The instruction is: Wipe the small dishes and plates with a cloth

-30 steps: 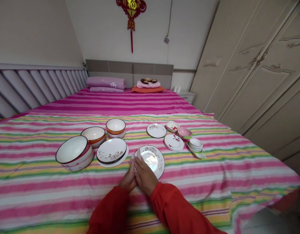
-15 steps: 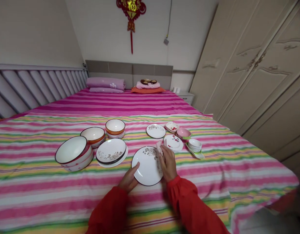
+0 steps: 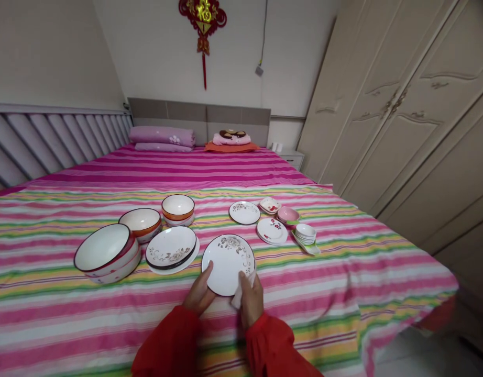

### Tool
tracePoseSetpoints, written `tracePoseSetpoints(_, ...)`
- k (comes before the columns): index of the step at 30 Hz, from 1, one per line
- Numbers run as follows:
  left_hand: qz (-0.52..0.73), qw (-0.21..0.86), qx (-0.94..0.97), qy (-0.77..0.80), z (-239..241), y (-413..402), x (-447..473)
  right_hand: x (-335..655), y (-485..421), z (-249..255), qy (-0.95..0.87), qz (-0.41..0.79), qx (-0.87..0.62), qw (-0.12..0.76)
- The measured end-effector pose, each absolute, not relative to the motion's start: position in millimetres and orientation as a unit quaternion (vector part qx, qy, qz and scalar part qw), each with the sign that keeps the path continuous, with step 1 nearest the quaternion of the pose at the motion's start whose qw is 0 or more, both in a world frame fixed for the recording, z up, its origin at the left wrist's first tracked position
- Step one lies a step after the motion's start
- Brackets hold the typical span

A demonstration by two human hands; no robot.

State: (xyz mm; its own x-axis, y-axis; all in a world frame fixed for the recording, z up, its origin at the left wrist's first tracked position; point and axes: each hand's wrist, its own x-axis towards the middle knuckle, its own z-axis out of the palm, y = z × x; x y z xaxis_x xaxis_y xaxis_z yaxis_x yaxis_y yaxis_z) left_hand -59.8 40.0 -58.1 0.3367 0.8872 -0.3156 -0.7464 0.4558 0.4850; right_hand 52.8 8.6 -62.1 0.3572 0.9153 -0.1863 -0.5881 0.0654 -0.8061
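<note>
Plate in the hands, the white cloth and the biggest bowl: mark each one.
plate [image 3: 228, 262], head view, on its bare white centre.
white cloth [image 3: 238, 297], head view, on the fold beside the right hand's fingers.
biggest bowl [image 3: 102, 247], head view, on its white inside.

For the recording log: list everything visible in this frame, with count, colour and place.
floral plate: 1, white, dark rim, held at near edge
cloth: 1, white, under right hand at plate edge
deep plates: 1 stack, white, dark rim, left of floral plate
large bowls: 1 stack, white and red, far left
orange bowls: 2 stacks, behind deep plates
small plates: 2 spots, white, right
small dishes: several, pink and white, far right
bedspread: 1, striped pink, yellow, green
wardrobe: 1, cream, right
left hand: grip on plate rim
right hand: grip on cloth
</note>
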Motion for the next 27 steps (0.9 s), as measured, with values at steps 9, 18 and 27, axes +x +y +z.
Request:
tracePoseSetpoints(9, 0.494, 0.843, 0.133, 0.166, -72, 45, -64, 95, 38, -49, -0.289, 0.556, -0.456, 0.632)
tracePoseSetpoints(18, 0.496, 0.837, 0.133, 0.187, -73, 44, -61, 105, 54, -41, -0.38, 0.495, -0.494, 0.605)
tracePoseSetpoints(27, 0.511, 0.812, 0.143, 0.245, -67, 44, -63, 40, 4, -68, -0.247, 0.558, -0.465, 0.642)
